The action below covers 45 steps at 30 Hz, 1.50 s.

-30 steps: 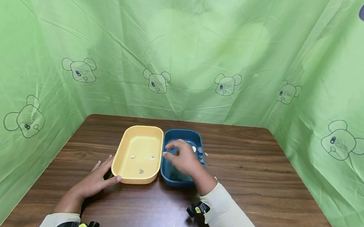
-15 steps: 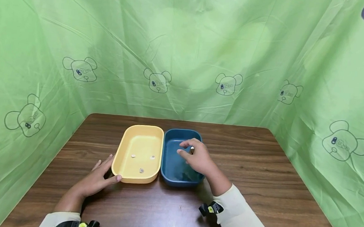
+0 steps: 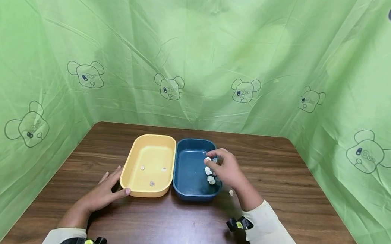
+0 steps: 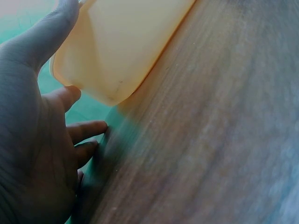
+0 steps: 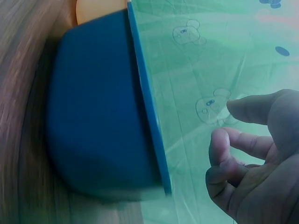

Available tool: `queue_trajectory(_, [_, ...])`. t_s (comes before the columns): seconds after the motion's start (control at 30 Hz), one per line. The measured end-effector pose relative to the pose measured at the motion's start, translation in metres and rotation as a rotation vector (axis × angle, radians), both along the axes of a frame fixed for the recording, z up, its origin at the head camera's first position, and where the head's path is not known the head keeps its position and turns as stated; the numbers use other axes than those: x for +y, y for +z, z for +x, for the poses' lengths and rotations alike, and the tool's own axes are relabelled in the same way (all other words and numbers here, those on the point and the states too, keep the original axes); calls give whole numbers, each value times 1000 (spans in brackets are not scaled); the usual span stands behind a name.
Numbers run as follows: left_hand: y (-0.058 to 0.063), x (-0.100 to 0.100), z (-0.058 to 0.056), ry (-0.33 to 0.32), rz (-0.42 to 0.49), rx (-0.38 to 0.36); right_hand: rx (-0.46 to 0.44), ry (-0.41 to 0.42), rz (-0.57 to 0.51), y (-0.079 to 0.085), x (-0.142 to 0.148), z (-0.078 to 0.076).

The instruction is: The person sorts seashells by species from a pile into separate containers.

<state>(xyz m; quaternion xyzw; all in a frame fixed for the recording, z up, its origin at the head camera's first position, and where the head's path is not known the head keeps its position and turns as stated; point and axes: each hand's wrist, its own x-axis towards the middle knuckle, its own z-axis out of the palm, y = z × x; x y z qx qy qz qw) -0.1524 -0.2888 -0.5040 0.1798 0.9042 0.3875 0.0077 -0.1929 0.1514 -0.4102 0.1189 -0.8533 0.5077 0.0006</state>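
Three small pebbles lie in a yellow tray [image 3: 136,187], one of them a grey pebble [image 3: 152,183]. My left hand [image 3: 105,195] rests at that tray's near left corner, thumb on the rim and the other fingers spread beside the wall. Against the yellow tray's right side stands a blue tray [image 3: 187,194]. Over its right part hovers my right hand [image 3: 227,168], thumb and index finger apart, the other fingers loosely bent in the right wrist view. Below and beside it in the blue tray are several whitish stones [image 3: 211,180], partly hidden by the hand.
A pale stone [image 3: 231,193] lies on the brown wooden table [image 3: 162,228], just right of the blue tray, near my right wrist. Green printed cloth [image 3: 199,111] hangs behind the table and along both sides.
My right hand has moved rightward across the blue tray, from its left half to its right side. More whitish stones show there now. My left hand and both trays stay in place.
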Motion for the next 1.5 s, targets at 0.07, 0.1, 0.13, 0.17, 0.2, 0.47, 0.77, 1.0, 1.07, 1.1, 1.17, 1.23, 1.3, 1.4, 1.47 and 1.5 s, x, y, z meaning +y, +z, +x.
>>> queue_trajectory(0.07, [0,0,0,-1,-3,2,1,-12,-9,-1,6,1])
queue_trajectory(0.1, [0,0,0,-1,-4,4,4,-14,-14,-2,9,1])
queue_trajectory(0.13, [0,1,0,-2,-4,5,8,-18,-19,-3,12,2])
queue_trajectory(0.17, [1,1,0,-3,-4,6,13,-21,-24,-3,15,2])
queue_trajectory(0.2, [1,1,0,-3,-3,7,17,-23,-32,-4,18,3])
queue_trajectory(0.47, [2,1,1,-11,9,-6,19,-48,-33,-12,40,9])
queue_trajectory(0.77, [-2,1,1,-10,21,-9,-10,-40,-38,-21,56,16])
queue_trajectory(1.0, [-1,0,0,-18,19,-7,-39,-53,-16,-27,67,20])
queue_trajectory(1.07, [-1,1,-1,-19,17,-7,-50,-49,-21,-29,70,22])
queue_trajectory(1.1, [-1,2,-1,-21,18,-7,-58,-47,-27,-31,72,23])
queue_trajectory(1.17, [-1,2,-2,-25,17,-8,-76,-45,-40,-33,76,24])
queue_trajectory(1.23, [-1,2,-3,-25,15,-12,-91,-45,-55,-37,80,26])
queue_trajectory(1.3, [-1,2,-2,-24,16,-14,-103,-52,-66,-40,83,28])
queue_trajectory(1.4, [0,1,-1,-19,16,-19,-106,-62,-73,-44,85,29])
queue_trajectory(1.47, [0,0,0,-15,18,-19,-108,-64,-75,-48,86,28])
queue_trajectory(1.5, [0,0,0,-15,18,-20,-111,-64,-78,-50,87,28])
